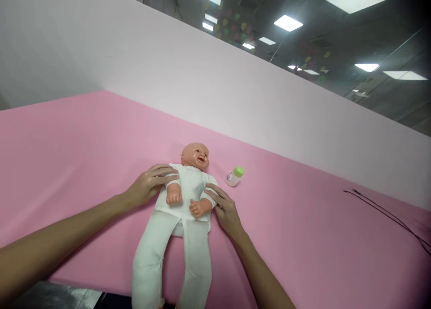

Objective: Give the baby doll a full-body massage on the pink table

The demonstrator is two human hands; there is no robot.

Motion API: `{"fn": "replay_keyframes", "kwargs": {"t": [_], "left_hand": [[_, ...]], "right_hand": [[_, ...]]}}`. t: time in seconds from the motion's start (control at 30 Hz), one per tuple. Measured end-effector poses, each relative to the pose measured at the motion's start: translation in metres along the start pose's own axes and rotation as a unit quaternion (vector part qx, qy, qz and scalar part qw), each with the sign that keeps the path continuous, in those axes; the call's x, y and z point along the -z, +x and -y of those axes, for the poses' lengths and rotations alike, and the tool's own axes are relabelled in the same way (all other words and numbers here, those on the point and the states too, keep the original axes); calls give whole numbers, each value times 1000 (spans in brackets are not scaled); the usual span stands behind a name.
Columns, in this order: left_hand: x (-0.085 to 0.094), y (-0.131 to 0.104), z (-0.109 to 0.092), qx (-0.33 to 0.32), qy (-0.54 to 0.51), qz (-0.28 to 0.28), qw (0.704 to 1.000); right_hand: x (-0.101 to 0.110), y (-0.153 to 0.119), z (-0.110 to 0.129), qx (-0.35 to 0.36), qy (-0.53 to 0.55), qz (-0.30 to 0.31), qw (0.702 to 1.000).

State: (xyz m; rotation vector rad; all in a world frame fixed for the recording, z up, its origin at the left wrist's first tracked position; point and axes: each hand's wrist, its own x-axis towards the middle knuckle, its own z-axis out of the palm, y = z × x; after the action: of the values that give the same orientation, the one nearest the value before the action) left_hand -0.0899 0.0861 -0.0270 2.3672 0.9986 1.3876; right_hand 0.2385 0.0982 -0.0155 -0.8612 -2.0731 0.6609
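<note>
A baby doll in a white top and white trousers lies face up on a pink surface, its head away from me and its legs at the near edge. My left hand rests on the doll's sleeve at the left, fingers extended. On the other side, my right hand touches the other sleeve with its fingers stretched out. Both doll forearms lie bent over its belly. Just right of the doll's shoulder is a small bottle with a green cap.
Thin black cables lie at the far right of the pink surface. A white wall runs along the back. Grey floor shows past the near edge at bottom left.
</note>
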Motion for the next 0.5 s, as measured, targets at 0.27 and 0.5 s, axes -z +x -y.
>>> {"fn": "replay_keyframes", "kwargs": {"t": [0.27,0.5], "left_hand": [[8,9,-7,253,-111,-253,927],[28,9,19,367,-42,-319,873]], "right_hand": [[4,9,-1,-215,199,-207,933],[33,15,-12,-259,322,-356,838]]}}
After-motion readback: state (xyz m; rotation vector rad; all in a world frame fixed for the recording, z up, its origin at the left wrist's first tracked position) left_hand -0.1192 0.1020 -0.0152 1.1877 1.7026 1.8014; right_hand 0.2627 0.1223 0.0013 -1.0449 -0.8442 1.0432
